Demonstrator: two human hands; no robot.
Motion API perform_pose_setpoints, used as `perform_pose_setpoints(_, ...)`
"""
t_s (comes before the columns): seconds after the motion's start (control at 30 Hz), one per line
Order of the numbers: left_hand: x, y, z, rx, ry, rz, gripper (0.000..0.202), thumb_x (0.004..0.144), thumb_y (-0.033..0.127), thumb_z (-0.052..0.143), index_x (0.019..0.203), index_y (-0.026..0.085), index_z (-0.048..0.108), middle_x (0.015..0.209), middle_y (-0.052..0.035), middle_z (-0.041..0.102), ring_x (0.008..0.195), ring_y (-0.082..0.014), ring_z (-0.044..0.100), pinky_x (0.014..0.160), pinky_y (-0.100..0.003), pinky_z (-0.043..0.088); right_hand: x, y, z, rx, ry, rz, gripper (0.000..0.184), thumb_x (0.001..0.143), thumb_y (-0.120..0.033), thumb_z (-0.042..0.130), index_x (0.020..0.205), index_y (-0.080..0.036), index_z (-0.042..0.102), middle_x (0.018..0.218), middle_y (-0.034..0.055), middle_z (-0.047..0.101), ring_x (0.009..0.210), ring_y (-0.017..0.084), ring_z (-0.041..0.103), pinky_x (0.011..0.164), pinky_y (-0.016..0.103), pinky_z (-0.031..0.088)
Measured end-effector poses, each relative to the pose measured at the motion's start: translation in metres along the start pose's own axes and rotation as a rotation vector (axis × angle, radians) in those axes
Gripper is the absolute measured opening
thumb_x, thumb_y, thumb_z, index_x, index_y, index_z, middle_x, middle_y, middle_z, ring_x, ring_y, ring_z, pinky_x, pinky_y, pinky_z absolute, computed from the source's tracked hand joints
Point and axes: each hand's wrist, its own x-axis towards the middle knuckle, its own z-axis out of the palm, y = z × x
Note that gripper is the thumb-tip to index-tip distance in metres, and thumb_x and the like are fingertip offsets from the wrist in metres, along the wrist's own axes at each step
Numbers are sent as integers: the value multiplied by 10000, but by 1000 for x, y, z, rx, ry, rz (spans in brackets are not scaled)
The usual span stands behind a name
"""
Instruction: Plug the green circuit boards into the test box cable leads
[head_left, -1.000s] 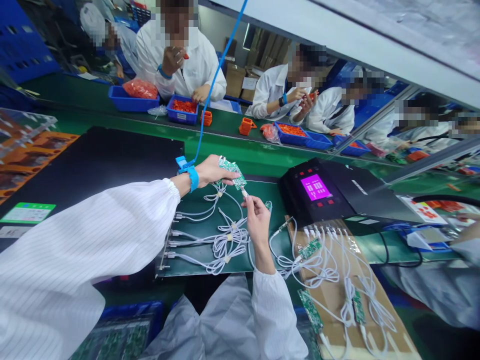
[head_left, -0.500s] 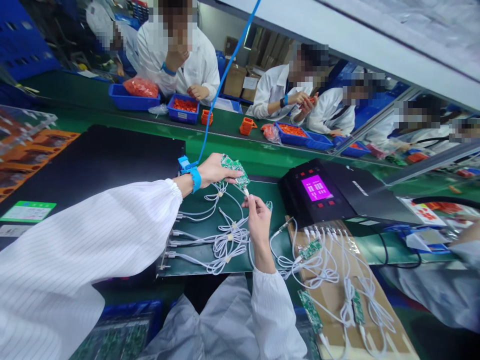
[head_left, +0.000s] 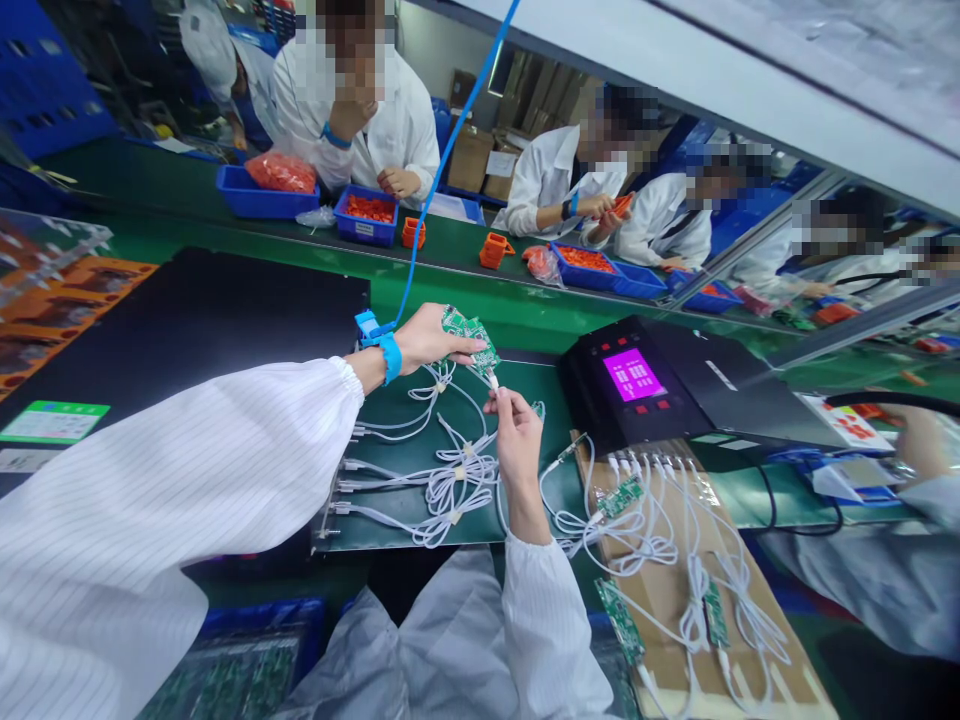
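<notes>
My left hand [head_left: 431, 338] is closed on green circuit boards [head_left: 477, 338], which overlap and fan out past the fingers. A blue strap with a blue cord circles that wrist. Just to the right and below, my right hand [head_left: 516, 420] pinches a white cable plug [head_left: 493, 381] at the lower edge of one board. Whether the plug is fully seated I cannot tell. Bundled white cables [head_left: 459, 475] lie on the green bench under my hands, their other ends running to connectors at the left.
A black tester [head_left: 634, 375] with a lit magenta screen stands right. Circuit boards on white cables lie on a brown board [head_left: 660, 600]. A large black case [head_left: 225, 330] fills the left. Across the bench, people in white coats sit by blue bins [head_left: 366, 218] of orange parts.
My hands, the boards and the plug keep nearly the same place. At the right edge, another person's hand has shifted slightly.
</notes>
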Motion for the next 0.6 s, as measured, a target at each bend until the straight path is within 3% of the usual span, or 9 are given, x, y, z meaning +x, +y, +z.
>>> perform_pose_setpoints(0.2,5,-7,-1,-3,-42,48,274,697,104,924,708,99,650,712,-42,695,697,-149,702,783,-359,654,-1,-3,1,-57,-46,-5,443,888,-632,649,870,-193,703,733,16,673,753,178,626,785,323,497)
perform_pose_setpoints(0.4,8,-10,0,-56,15,65,276,709,90,913,747,95,639,753,-49,714,740,-154,720,791,-333,656,0,-3,-1,5,9,-4,412,898,-598,656,858,-190,701,751,13,668,756,166,616,819,325,489)
perform_pose_setpoints(0.6,8,-10,0,-33,-15,59,243,732,85,895,739,86,652,763,-56,721,735,-151,721,784,-322,651,0,-2,0,48,-10,-4,400,886,-586,676,850,-189,702,740,8,659,744,162,603,800,319,484)
